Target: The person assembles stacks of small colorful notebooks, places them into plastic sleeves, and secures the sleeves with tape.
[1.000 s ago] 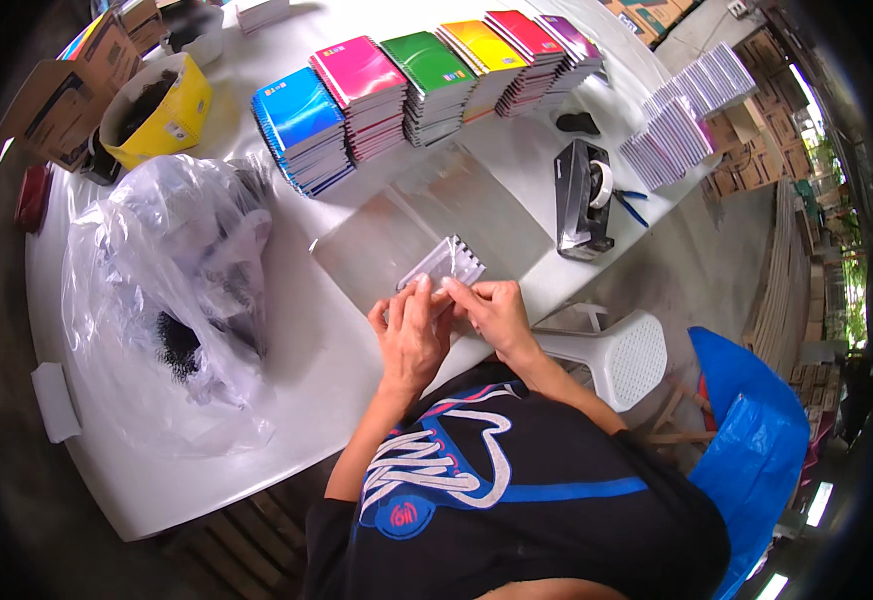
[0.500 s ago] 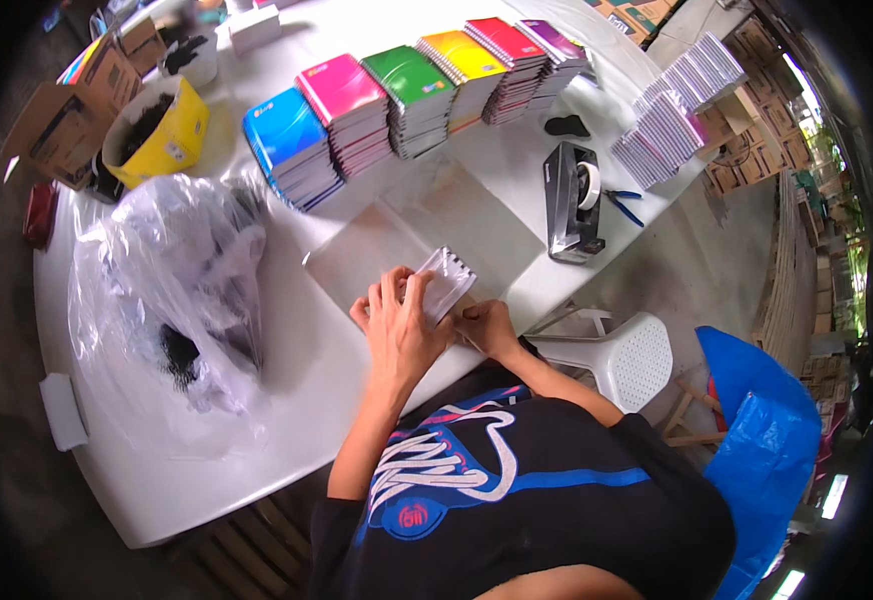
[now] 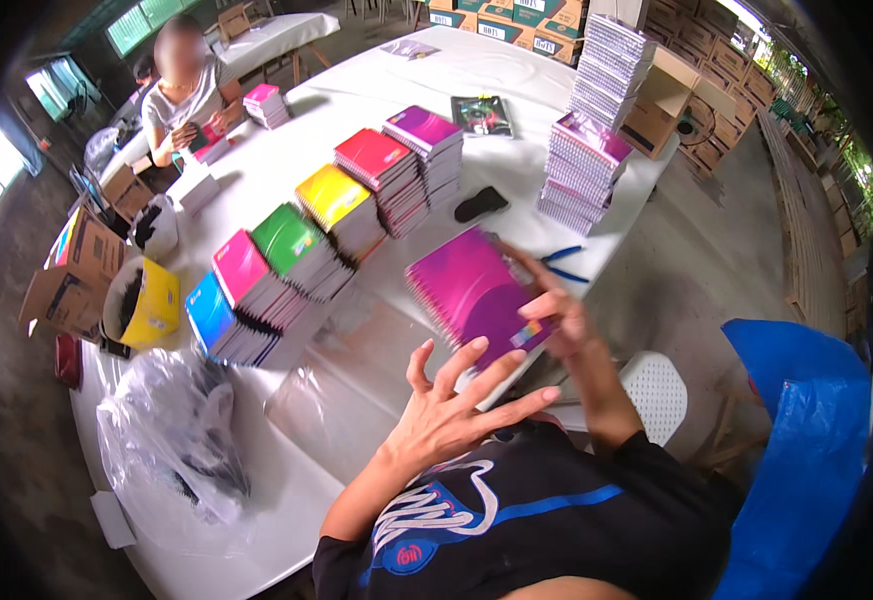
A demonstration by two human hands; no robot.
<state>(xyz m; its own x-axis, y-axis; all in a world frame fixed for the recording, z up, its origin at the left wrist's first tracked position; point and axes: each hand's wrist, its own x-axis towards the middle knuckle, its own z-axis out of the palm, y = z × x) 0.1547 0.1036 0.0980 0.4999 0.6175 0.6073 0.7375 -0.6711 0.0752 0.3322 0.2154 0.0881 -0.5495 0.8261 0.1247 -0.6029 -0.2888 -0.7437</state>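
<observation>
A purple spiral notebook (image 3: 468, 282) is raised over the right part of the table, its cover facing up. My right hand (image 3: 568, 325) grips it by its right side, the thumb lying over the cover. Beside the notebook's lower edge, my left hand (image 3: 448, 408) is open with fingers spread, and nothing is in it. Whether its fingertips touch the cover I cannot tell. Under and left of the hands lies a clear plastic sheet (image 3: 331, 405). Stacks of spiral notebooks run in a row beyond, among them a green stack (image 3: 289, 238) and a purple stack (image 3: 424, 130).
A tall pile of notebooks (image 3: 606, 85) stands at the right table edge, near blue-handled pliers (image 3: 563, 265) and a black object (image 3: 480, 204). On the left are a bulging clear plastic bag (image 3: 171, 430) and a yellow bin (image 3: 146, 305). Another person (image 3: 181, 105) sits at the far left.
My view has tilted up and shifted. My hands were together low over the plastic sheet at a white-paged spiral pad; now the right holds up a purple notebook and the left has spread open.
</observation>
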